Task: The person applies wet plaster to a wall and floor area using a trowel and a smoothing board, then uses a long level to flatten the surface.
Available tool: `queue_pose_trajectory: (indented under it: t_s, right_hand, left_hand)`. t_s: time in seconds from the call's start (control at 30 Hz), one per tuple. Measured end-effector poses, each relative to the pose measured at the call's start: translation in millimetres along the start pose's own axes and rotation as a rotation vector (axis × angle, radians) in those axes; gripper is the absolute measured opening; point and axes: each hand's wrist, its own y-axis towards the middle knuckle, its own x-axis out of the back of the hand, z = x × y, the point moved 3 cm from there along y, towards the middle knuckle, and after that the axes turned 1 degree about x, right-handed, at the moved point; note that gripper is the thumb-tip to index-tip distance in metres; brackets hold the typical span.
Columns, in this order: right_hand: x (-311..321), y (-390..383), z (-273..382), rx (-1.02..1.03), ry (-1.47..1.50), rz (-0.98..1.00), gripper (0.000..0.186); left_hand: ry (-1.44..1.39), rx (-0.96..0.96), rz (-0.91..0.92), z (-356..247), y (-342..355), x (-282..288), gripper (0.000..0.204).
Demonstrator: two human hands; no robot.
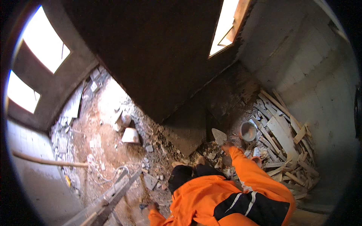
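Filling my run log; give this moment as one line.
Right hand: holds trowel | Left hand: grip unclear | Bucket: right of trowel

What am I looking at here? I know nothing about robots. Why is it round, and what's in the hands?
There's no robot here, just a person in an orange top with two bare hands. The single picture comes from a camera worn on the head, looking down; its very wide lens rounds the view and bends straight edges. The right hand appears to hold a trowel with a flat, pointed blade. The left hand is low in the picture, too unclear to say whether it holds anything. Rubble is strewn over the ground. Near the trowel is a bucket, with a heap of planks beyond it.
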Motion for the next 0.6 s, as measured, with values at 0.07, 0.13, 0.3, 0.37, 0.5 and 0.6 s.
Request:
queue_pose_trajectory:
  t_s: [0.07, 0.13, 0.3, 0.37, 0.5, 0.6]
  right_hand:
    - [8.6, 58.4, -59.6, 0.136, -0.161, -0.004, 0.057]
    - [5.5, 80.5, -81.7, 0.142, -0.271, -0.021, 0.061]
    - [-1.0, 33.7, -57.8, 0.102, -0.177, -0.219, 0.062]
    - [-2.3, 41.3, -49.1, 0.143, 0.068, -0.262, 0.062]
    - [-2.4, 70.5, -16.9, 0.043, 0.142, -0.125, 0.060]
    - [-10.8, 42.7, 45.0, 0.192, 0.237, -0.178, 0.049]
  left_hand:
    - [-0.311, 0.087, 0.089, -19.1, -6.0, -7.1, 0.026]
    - [-0.663, 0.235, 0.180, -29.8, -8.7, -9.7, 0.025]
    - [-0.885, 0.340, 0.285, -29.7, 30.9, 14.3, 0.023]
    - [-0.957, 0.350, 0.256, -20.3, 67.8, 39.6, 0.022]
    - [-1.172, 0.278, 0.108, 7.9, 158.2, 127.0, 0.021]
    - [-1.420, 0.085, -0.069, -18.0, 199.0, 223.6, 0.018]
